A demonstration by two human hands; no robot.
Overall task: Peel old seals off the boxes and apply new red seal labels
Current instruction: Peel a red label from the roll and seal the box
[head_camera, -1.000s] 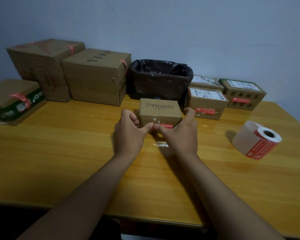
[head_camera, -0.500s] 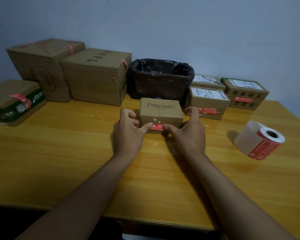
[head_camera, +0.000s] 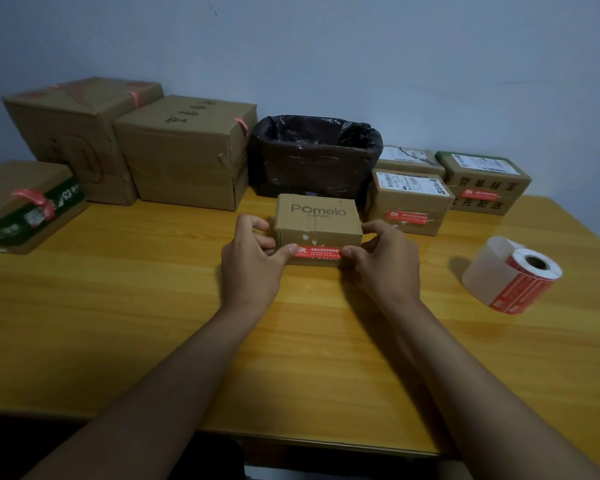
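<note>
Your left hand [head_camera: 253, 261] and right hand [head_camera: 383, 263] flank the small Pomelo box [head_camera: 317, 221], which sits on the wooden table [head_camera: 153, 306] just in front of the black-lined bin [head_camera: 317, 155]. Left fingers curl round the box's left end; right fingers curl round its right end. Both thumbs press on the red seal label [head_camera: 318, 252], one at each end of it, with the label lying flat along the lower front face of the box. Hands apart, box between them.

Label roll [head_camera: 513, 273]: lies on its side on the table to your right, well apart from the box, red labels showing on its outer wrap.

Right of the bin: three small cartons. The front carton [head_camera: 411, 204] and the far-right carton [head_camera: 484, 183] each carry a red seal on the front face; the rear carton's [head_camera: 409, 157] front is hidden.

Left of the bin: two large cartons [head_camera: 184, 154] side by side, each with a pink strip at a top edge. Far left: a flat green-printed box [head_camera: 25, 202] with a crumpled red strip over its edge.
</note>
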